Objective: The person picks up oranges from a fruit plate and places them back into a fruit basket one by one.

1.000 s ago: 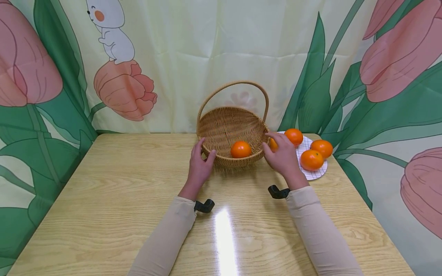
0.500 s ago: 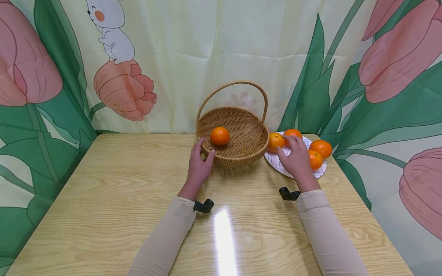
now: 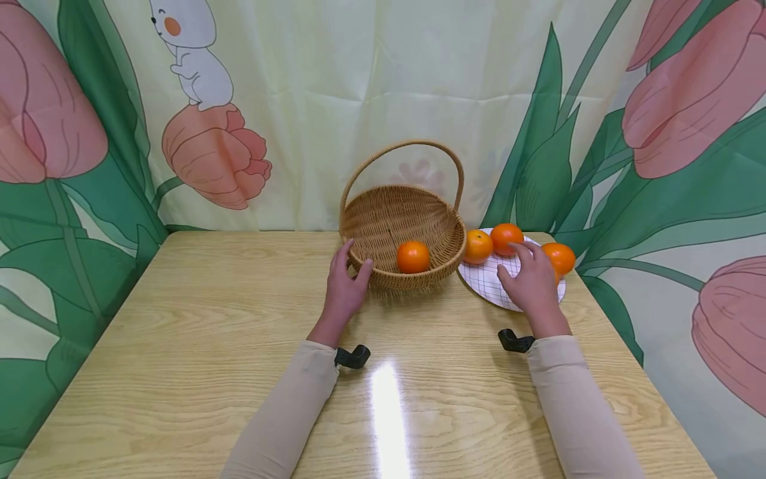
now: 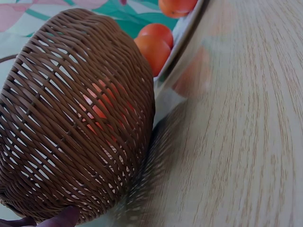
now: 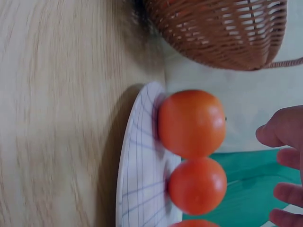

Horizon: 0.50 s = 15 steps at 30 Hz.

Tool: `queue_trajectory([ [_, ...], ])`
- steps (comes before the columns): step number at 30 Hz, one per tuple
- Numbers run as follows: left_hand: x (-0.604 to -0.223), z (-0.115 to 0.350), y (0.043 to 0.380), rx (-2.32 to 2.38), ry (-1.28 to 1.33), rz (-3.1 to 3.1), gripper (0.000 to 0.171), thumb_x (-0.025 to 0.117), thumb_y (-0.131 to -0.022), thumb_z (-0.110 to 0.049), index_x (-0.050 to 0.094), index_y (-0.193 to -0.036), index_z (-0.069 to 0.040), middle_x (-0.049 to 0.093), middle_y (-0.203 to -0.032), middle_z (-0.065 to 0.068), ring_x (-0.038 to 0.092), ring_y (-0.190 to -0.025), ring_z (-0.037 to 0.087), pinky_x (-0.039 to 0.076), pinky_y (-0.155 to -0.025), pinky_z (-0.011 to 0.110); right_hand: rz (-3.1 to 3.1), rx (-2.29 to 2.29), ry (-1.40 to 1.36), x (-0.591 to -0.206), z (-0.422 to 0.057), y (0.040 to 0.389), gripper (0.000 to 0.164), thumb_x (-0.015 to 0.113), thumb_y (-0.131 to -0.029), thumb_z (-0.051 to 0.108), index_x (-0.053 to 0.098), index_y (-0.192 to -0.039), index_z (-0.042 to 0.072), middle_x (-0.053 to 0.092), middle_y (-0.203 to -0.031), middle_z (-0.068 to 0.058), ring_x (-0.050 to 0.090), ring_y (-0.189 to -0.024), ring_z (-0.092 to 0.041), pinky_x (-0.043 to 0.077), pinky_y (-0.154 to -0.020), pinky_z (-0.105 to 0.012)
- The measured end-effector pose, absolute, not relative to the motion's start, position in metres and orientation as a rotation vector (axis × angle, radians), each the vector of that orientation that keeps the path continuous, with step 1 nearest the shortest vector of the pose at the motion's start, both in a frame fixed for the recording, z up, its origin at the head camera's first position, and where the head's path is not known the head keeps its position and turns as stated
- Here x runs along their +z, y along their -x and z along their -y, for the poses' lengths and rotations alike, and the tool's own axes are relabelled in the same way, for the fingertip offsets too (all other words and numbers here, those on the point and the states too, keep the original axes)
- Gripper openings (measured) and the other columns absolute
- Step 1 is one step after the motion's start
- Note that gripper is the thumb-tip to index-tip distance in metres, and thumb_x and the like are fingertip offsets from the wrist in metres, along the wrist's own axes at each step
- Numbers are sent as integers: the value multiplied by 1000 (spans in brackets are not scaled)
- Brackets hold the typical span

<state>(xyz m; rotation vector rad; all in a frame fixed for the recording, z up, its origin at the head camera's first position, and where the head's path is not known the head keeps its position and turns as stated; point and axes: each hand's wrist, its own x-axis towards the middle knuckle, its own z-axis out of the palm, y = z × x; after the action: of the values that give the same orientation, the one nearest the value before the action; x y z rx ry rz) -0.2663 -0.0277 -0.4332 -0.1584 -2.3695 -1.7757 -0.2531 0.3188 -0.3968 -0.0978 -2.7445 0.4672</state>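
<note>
A wicker basket (image 3: 413, 206) with a tall handle stands at the table's back, tilted toward me, one orange (image 3: 413, 257) low inside by the front rim. My left hand (image 3: 345, 287) holds the basket's front left rim, its fingertips against the weave (image 4: 75, 118). Over a white checked plate (image 3: 487, 283), right of the basket, hovers my right hand (image 3: 532, 279), thumb and fingers apart with nothing between them. On that plate are several oranges: one near the basket (image 3: 478, 247), one behind (image 3: 507, 238), one at the right (image 3: 559, 257); another is mostly hidden behind my right hand.
The wooden table (image 3: 239, 346) extends to a curtain (image 3: 311, 120) printed with tulips, close behind the basket. At the right, the plate lies close to the table's edge. Each wrist wears a black camera (image 3: 353, 357).
My right hand has moved from the basket's right rim rightward over the plate. The orange in the basket rolled left, then back right. My left hand stays on the rim.
</note>
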Motion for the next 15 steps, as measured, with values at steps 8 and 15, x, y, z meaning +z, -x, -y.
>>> queue_trajectory([
  [8, -433, 27, 266, -1751, 156, 2369, 61, 53, -98, -39, 29, -152, -21, 26, -157, 9, 30, -143, 33, 41, -107, 55, 2787, 466, 208, -402, -332, 254, 54, 59, -90, 26, 48, -137, 1, 34, -144, -29, 33, -129, -50, 28, -105, -69],
  [15, -434, 27, 268, -1758, 136, 2374, 60, 54, -98, -38, 29, -151, -26, 27, -156, 9, 32, -142, 32, 42, -107, 53, 2841, 466, 293, -407, -341, 255, 56, 58, -90, 26, 44, -139, 2, 29, -146, -30, 28, -130, -50, 27, -102, -70],
])
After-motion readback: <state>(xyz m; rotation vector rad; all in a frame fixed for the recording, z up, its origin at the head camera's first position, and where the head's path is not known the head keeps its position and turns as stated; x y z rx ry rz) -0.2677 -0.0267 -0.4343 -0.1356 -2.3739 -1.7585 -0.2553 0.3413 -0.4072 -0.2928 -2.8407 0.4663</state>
